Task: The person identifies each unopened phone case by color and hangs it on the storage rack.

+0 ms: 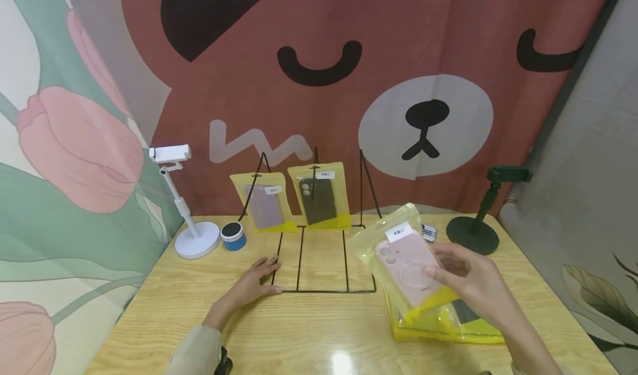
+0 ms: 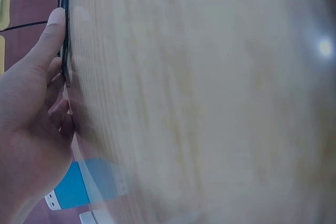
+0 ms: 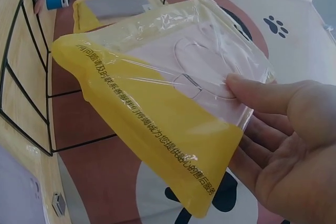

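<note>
In the head view, my right hand (image 1: 473, 281) pinches a bagged pink phone case (image 1: 406, 264), thumb on its front. The clear-and-yellow bag (image 3: 142, 119) hangs tilted in the air, yellow printed strip at its lower edge. My left hand (image 1: 251, 283) rests on the table, fingers and thumb touching the front left corner of a black wire display rack (image 1: 329, 291). From the rack's hooks hang a bagged purple phone case (image 1: 265, 206) and a bagged black phone case (image 1: 319, 200). The rack's right hook (image 1: 362, 186) carries no bag.
Under the raised bag lies a pile of yellow bags (image 1: 423, 330). A white phone stand (image 1: 196, 239) and a blue jar-shaped object (image 1: 233, 236) stand left; a dark green phone stand (image 1: 472, 234) stands right. A small striped object (image 1: 428, 232) lies near the back.
</note>
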Motion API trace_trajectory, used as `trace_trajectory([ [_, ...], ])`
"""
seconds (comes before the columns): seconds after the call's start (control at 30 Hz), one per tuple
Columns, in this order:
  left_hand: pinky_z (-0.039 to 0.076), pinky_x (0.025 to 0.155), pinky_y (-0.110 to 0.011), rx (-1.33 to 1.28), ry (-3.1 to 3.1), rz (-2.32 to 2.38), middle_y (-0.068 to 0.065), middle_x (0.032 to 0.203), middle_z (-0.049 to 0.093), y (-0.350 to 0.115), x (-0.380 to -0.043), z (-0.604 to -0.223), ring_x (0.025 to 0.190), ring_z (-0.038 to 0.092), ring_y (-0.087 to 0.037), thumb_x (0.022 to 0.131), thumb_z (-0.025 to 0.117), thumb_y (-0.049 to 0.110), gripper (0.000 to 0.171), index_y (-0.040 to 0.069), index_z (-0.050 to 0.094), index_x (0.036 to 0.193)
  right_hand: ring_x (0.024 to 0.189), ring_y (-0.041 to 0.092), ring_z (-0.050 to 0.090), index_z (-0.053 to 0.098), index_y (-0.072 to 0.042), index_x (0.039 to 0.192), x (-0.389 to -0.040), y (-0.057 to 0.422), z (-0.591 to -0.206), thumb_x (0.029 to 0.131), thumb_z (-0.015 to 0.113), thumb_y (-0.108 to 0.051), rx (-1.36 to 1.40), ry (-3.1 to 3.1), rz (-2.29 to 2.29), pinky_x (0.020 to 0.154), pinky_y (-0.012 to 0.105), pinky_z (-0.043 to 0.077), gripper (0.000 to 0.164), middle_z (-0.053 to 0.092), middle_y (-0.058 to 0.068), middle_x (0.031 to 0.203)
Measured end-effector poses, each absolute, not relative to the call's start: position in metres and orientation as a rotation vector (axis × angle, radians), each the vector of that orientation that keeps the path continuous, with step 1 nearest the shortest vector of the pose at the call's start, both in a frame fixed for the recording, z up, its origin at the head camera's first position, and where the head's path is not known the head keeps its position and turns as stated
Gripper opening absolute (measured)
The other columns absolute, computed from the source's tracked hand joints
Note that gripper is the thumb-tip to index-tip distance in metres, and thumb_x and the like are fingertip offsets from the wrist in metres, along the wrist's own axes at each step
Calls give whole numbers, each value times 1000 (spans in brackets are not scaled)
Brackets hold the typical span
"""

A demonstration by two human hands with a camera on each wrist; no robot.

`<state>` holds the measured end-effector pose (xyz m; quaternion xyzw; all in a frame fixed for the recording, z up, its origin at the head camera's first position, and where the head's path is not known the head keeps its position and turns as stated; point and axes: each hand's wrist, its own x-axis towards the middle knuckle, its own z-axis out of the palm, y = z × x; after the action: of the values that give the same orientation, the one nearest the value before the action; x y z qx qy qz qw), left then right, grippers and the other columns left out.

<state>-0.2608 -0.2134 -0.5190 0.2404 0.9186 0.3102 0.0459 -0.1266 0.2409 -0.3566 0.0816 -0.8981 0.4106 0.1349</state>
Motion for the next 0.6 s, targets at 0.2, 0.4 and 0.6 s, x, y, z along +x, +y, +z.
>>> trace_trajectory([
  [0.2, 24, 107, -64, 752, 2804, 948, -14, 153, 34, -214, -259, -520, 142, 18, -42, 85, 71, 41, 73, 2, 46, 142, 84, 6, 65, 65, -11, 118, -131, 239, -358, 84, 76, -34, 206, -2587, 1148, 72, 21, 54, 42, 71, 2, 98],
  [0.4, 24, 107, -65, 749, 2803, 959, -14, 153, 34, -214, -258, -519, 142, 18, -43, 85, 71, 40, 73, 2, 47, 141, 83, 6, 64, 66, -12, 116, -137, 239, -362, 83, 76, -34, 195, -2573, 1137, 72, 21, 54, 41, 71, 1, 95],
  [0.6, 25, 107, -64, 738, 2814, 953, -14, 152, 35, -214, -259, -519, 142, 20, -42, 85, 72, 38, 70, 3, 48, 141, 83, 2, 63, 67, -13, 115, -148, 238, -368, 83, 77, -32, 200, -2534, 1170, 72, 20, 52, 38, 72, 1, 94],
])
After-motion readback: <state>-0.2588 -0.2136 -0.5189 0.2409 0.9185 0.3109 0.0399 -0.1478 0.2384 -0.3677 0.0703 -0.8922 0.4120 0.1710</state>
